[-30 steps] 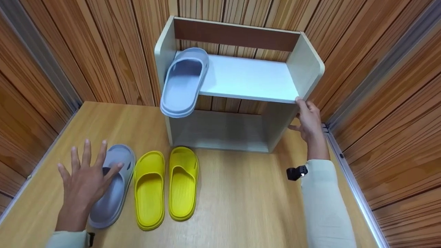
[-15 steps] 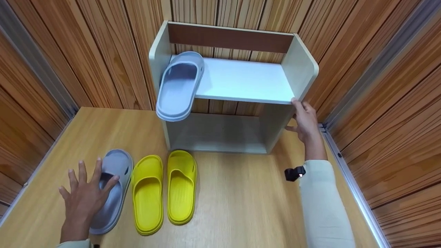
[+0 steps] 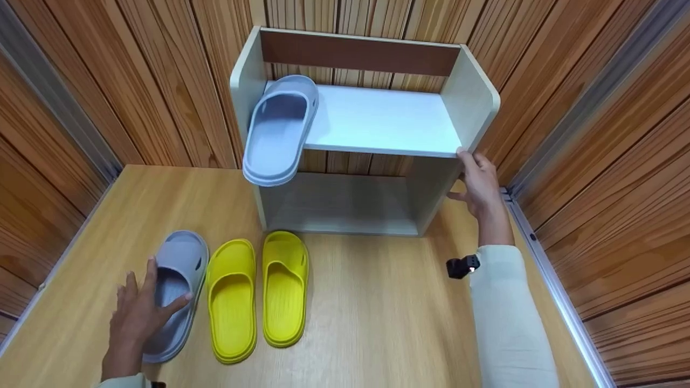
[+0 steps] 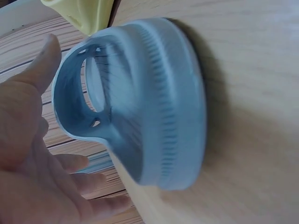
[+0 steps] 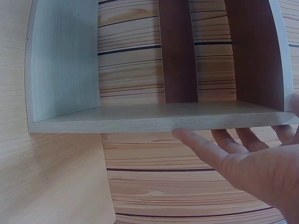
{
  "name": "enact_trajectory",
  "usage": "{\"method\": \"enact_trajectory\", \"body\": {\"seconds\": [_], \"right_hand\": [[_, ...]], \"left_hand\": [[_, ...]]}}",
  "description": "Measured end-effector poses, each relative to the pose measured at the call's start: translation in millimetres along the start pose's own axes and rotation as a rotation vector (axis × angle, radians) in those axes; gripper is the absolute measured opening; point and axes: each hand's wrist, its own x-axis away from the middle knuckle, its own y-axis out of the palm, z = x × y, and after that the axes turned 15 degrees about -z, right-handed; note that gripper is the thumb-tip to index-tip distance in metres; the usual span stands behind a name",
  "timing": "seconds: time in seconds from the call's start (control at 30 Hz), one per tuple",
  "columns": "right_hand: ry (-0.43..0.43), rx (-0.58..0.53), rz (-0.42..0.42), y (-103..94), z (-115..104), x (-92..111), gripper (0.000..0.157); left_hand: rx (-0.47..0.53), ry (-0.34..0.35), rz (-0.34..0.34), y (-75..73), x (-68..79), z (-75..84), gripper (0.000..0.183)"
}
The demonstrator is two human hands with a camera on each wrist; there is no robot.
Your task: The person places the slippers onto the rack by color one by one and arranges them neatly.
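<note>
My left hand (image 3: 135, 315) is over the left side of a grey slipper (image 3: 186, 253) on the wooden surface, thumb spread from the fingers. In the left wrist view, the left hand (image 4: 42, 154) is beside the slipper (image 4: 173, 107), holding nothing. My right hand (image 3: 481, 186) grips the right side panel of a small shoe rack (image 3: 477, 102), with a digit at the upper shelf's front corner. The right wrist view shows the right hand (image 5: 252, 163) with fingers along the panel's outer face (image 5: 140, 124). Another grey slipper (image 3: 277, 134) lies at the left of the upper shelf, its heel overhanging.
Two yellow slippers (image 3: 233, 323) (image 3: 284, 312) lie side by side right of the lower grey one, toes toward the rack. The rack's lower shelf (image 3: 345, 202) is beneath the upper one. Wood-panelled walls (image 3: 178, 81) (image 3: 620, 215) stand behind and at both sides.
My left hand has lowered and turned toward the grey slipper, its fingers drawing closer together. The right hand keeps its place on the rack. The view has shifted slightly.
</note>
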Motion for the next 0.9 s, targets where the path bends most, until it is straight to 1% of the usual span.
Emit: {"method": "enact_trajectory", "body": {"seconds": [0.27, 0.43, 0.5, 0.57, 0.73, 0.9], "right_hand": [[-0.002, -0.021, -0.013, -0.8, -3.6, -2.0, 0.068], [-0.002, -0.023, -0.016, -0.8, -3.4, -1.0, 0.066], [0.003, -0.018, -0.013, -0.9, -3.4, -0.6, 0.065], [0.0, -0.022, -0.014, -1.1, -3.3, -0.4, 0.065], [-0.012, -0.029, -0.011, -1.5, -3.2, -0.6, 0.065], [0.02, -0.031, -0.011, -0.6, -3.2, -2.0, 0.069]], "left_hand": [[0.036, -0.051, -0.002, 2.4, -5.6, -1.2, 0.137], [0.047, -0.101, 0.039, 4.1, -5.0, -3.0, 0.14], [0.055, -0.122, 0.045, 4.1, -4.3, -3.9, 0.139], [0.073, -0.134, 0.039, 3.4, -3.4, -4.3, 0.137], [0.137, -0.173, -0.008, 0.3, -1.6, -5.1, 0.124], [0.154, -0.224, -0.06, -2.2, 0.0, -11.5, 0.101]]}}
